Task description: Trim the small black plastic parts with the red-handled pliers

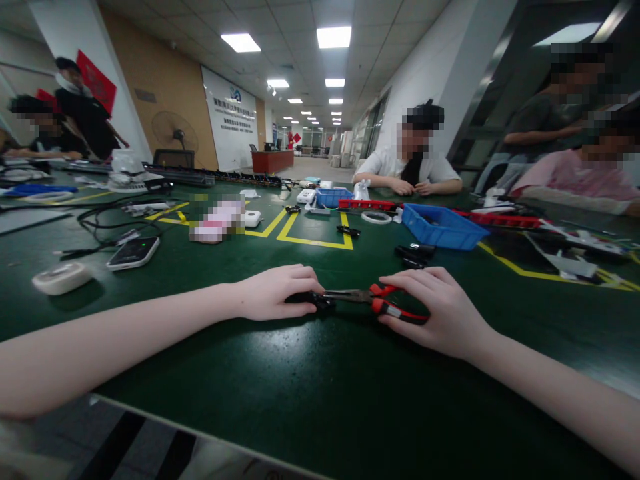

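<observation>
My left hand [280, 292] is closed around a small black part [324, 303] just above the green tabletop; the fingers hide much of it. In my right hand [440, 310] is a pair of needle-nose pliers [383, 300] with red and black handles, the fingers wrapped around the grips. The pliers' slim jaws point left and meet the black part at its near end. Whether the jaws pinch it, I cannot tell. Beyond the pliers lie several black pieces [415, 255] on the table.
A blue bin [443, 227] stands behind my right hand, a smaller blue tray [334, 197] farther back. Yellow tape [315, 243] marks the green table [225, 387]. Left are a phone-like device [134, 253], a white case [63, 278] and cables [97, 220]. A person [407, 163] sits opposite.
</observation>
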Tool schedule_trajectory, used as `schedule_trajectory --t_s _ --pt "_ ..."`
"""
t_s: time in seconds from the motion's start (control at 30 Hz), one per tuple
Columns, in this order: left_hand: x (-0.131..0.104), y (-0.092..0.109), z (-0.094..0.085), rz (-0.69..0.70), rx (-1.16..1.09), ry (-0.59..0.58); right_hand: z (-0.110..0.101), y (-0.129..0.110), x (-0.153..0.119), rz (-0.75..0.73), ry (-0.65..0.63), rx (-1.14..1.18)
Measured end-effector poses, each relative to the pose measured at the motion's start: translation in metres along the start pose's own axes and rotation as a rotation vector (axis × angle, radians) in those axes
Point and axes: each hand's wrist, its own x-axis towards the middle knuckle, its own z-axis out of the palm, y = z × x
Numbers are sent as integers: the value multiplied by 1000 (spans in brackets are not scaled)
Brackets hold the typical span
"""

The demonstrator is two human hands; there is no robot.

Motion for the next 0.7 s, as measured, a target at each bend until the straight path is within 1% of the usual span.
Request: schedule_trajectory --t_s 0.2,0.43,0.6,0.7 --pt "0 -1 0 4 2 -11 -3 -3 1 19 -31 13" --pt "-1 -1 1 -9 -41 15 -4 -6 3 24 -61 54" --pt "-2 -2 2 -29 -83 18 0 -3 -1 76 -87 163" --pt "-2 -2 2 -23 -97 22 2 -1 -3 82 -103 189"
